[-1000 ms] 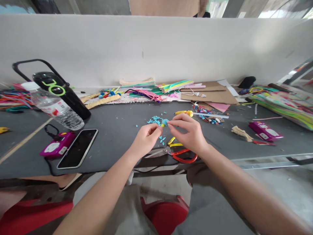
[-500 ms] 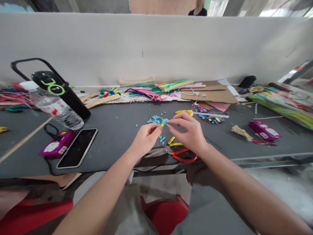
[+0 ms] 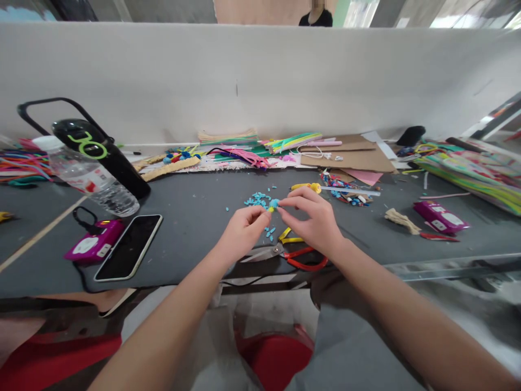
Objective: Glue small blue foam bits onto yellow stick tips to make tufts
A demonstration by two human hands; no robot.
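Beyond the white partition (image 3: 203, 70), someone in a black top (image 3: 316, 19) has drifted leftward, while both working hands have hardly shifted at all. From where I stand, the left hand (image 3: 246, 228) pinches a small blue-and-yellow piece (image 3: 274, 205) between thumb and forefinger, just over the middle of the dark surface (image 3: 195, 217). Across from it, the right hand (image 3: 311, 217) brings a fingertip to the blue part, its other fingers loosely spread; whether its thumb also grips, I cannot tell. Loose blue bits (image 3: 256, 199) lie just beyond the piece, toward the far edge, and red-handled scissors (image 3: 264, 253) rest by the near edge. I'd judge the step in hand to be fine fingertip shaping or joining; the next move calls for a firm left pinch and light, exact pressure from the right.
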